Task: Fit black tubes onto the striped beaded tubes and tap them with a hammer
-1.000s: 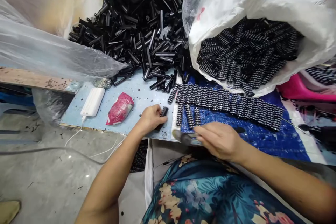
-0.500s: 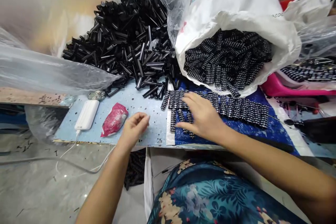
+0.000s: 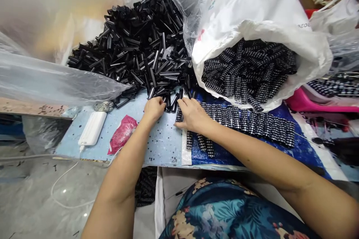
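Both hands at the near edge of the pile of plain black tubes (image 3: 140,52), which spills out of a clear plastic bag (image 3: 56,82) onto the pale blue board (image 3: 162,142). Left hand (image 3: 153,107) has fingers curled together, tips down on the loose tubes at the pile's foot; can't tell whether it actually grips one, fingertips hidden behind the knuckles. Right hand (image 3: 192,115) sits just beside it, fingers bent and close together, tips at the tubes right where the pile meets the left end of the row of studded black tubes (image 3: 246,119); pinch or just touch, can't tell. That row lies side by side on a blue tarp (image 3: 280,145), running rightward from the right hand. A few more studded tubes (image 3: 203,142) lie upright to the view just below the row, under the right forearm. Behind the row, a white sack (image 3: 252,15) lies open on its side, full of the same studded tubes. Left of the hands on the board: white power bank (image 3: 93,128) with a cable off its near end, and a crumpled red plastic packet (image 3: 123,137), both clear of the hands. Pink plastic item (image 3: 303,101) at far right, partly under the sack. Floral blue garment (image 3: 224,213) at the bottom of the frame.
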The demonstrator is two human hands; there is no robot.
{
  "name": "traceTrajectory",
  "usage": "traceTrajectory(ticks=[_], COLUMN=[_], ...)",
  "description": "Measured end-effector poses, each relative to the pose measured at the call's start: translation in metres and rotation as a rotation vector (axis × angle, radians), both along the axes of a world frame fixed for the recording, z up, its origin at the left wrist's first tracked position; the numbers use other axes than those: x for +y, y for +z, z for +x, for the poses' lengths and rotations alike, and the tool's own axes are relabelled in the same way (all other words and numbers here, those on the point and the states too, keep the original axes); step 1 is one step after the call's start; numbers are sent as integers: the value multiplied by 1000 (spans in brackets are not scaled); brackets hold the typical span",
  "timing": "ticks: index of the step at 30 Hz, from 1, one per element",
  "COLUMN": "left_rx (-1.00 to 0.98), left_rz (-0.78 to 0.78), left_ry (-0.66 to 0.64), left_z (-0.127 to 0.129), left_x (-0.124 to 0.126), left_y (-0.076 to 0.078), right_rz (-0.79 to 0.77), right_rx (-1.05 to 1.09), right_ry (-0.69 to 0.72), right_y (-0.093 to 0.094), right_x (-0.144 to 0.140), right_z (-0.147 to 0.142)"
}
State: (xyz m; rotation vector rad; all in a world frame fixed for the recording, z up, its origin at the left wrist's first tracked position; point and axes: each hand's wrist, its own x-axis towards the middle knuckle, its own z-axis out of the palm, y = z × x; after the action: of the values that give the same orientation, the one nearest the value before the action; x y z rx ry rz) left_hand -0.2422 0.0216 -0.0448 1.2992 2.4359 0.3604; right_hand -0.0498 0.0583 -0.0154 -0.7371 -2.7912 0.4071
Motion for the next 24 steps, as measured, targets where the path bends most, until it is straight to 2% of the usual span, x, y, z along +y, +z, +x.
traceTrajectory(ticks=[3,6,7,9,11,12,13,14,16,18,19,21,24], left_rx=[35,0,-96,-438,-810,-941,-1043,-1136,-1304,-1450,-1497,-1515,-1454], left_rz=[76,254,308,392,478,514,536,535,528,517,508,494,479], left_ry=[29,71,116,257,379,435,481,510,548,564,556,522,474], left_z=[-5,-6,-3,12,38,55,75,95,134,164,174,185,186], left_x=[-23,-57,-68,-85,-94,-96,-97,-97,-98,-98,-98,-100,-108], left_y=[3,8,9,13,19,23,27,32,42,48,49,51,52], right_rz=[-82,-205,-249,-414,-633,-708,-721,-660,-395,-130,-51,-2,-69], right_rx=[232,378,389,392,422,446,467,488,514,523,527,538,578], right_ry=[147,219,188,81,0,-23,-34,-27,49,184,253,334,331], right_y=[18,26,25,19,11,8,6,6,11,19,22,26,25], right_x=[-9,-24,-29,-38,-45,-47,-48,-48,-49,-52,-54,-58,-59], right_z=[33,89,109,143,165,171,174,175,172,165,161,155,151])
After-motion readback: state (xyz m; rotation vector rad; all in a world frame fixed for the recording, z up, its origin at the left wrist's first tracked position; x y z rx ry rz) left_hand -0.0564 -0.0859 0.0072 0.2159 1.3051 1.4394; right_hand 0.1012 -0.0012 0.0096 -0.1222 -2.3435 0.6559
